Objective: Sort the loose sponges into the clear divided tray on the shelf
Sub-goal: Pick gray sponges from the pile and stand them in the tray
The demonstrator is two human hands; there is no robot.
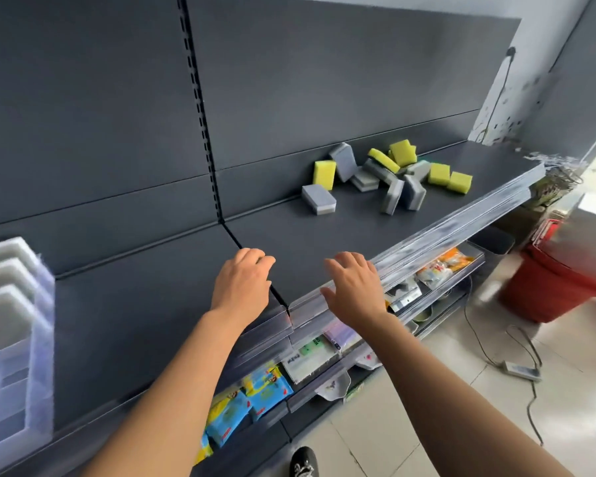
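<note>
Reaching over the shelf (pixel 324 242) front, the left hand (pixel 243 280) and right hand (pixel 353 285) are held empty, fingers loosely bent; sponges (pixel 381 170) are heaped well beyond them.

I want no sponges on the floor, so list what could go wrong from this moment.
1. The sponge pile lies far right on the shelf and the clear divided tray far left. Each carry is long, so a sponge could be dropped.
2. The grey sponges lean on each other. Pulling one out may tumble the rest.
3. The yellow sponge at the pile's right end lies nearest the front edge. A nudge from the left hand or right hand might push it off.
</note>
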